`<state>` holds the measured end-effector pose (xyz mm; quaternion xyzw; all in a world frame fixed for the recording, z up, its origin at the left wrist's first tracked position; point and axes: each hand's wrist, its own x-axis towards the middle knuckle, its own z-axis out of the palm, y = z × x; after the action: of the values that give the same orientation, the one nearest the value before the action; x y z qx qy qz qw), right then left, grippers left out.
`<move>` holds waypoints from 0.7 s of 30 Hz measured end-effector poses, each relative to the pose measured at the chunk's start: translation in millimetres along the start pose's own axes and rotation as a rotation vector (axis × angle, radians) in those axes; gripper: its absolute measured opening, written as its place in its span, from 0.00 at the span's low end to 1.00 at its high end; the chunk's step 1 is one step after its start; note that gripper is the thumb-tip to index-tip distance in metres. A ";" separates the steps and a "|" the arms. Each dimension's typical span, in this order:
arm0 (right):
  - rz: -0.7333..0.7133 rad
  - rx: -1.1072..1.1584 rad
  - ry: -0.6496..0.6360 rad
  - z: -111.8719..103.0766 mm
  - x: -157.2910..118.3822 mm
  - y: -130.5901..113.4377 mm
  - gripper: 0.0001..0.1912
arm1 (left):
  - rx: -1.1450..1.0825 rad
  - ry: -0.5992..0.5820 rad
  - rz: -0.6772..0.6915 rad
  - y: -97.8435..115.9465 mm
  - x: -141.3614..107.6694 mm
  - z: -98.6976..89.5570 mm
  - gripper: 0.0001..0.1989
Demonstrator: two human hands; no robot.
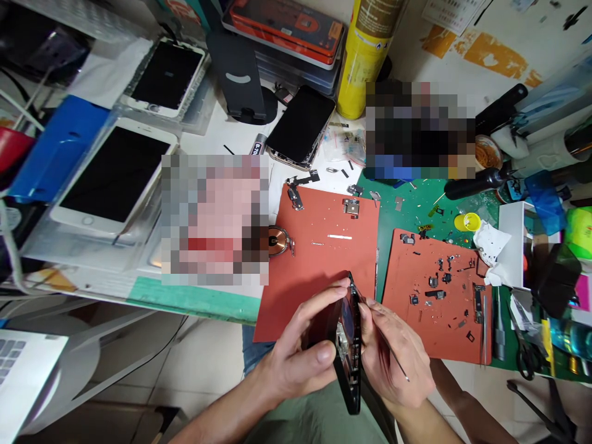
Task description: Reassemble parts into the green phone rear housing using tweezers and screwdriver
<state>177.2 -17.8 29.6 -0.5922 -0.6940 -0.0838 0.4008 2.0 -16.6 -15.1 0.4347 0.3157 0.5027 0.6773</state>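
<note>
My left hand (308, 345) grips a black phone housing (355, 364) on edge, fingers behind it and thumb across its near face. The inside of the housing is turned partly away, so only a strip of its metal parts shows. In my right hand (398, 354) is a slim metal pick (393, 354), pinched between thumb and fingers, its tip against the upper edge of the housing. Beneath both hands lies a red mat (314, 277), with a copper charging coil (277, 240), a metal strip (340, 237) and small phone parts (351, 208) on it.
A second red mat (398, 296) at the right carries several small parts, with tweezers (484, 333) and scissors (527, 357) by its edge. Phones (303, 126) and a yellow spray can (365, 61) stand at the back. Two areas are blurred out.
</note>
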 end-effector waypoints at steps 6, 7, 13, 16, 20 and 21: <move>-0.040 -0.001 0.019 -2.9 6.8 -0.9 0.23 | -0.071 -0.007 -0.001 1.3 0.9 -0.8 0.34; -0.042 0.009 0.013 -3.9 7.5 -1.1 0.24 | -0.078 -0.014 0.000 2.2 1.9 -0.2 0.34; 0.001 0.020 0.002 -4.6 4.4 -0.7 0.24 | -0.106 0.000 0.002 7.2 6.3 3.3 0.33; 0.012 0.002 0.013 -2.8 3.2 -1.1 0.21 | -0.093 0.001 0.013 8.2 6.7 3.7 0.32; -0.001 0.014 0.018 -4.5 5.7 -2.0 0.22 | -0.072 0.007 0.014 7.6 5.9 3.6 0.33; -0.008 0.018 0.009 -5.5 6.3 -2.0 0.23 | -0.066 0.006 0.011 7.2 5.5 3.4 0.33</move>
<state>178.1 -16.8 38.2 -0.5854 -0.6953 -0.0817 0.4090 3.7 -11.4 -7.1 0.4123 0.2988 0.5177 0.6876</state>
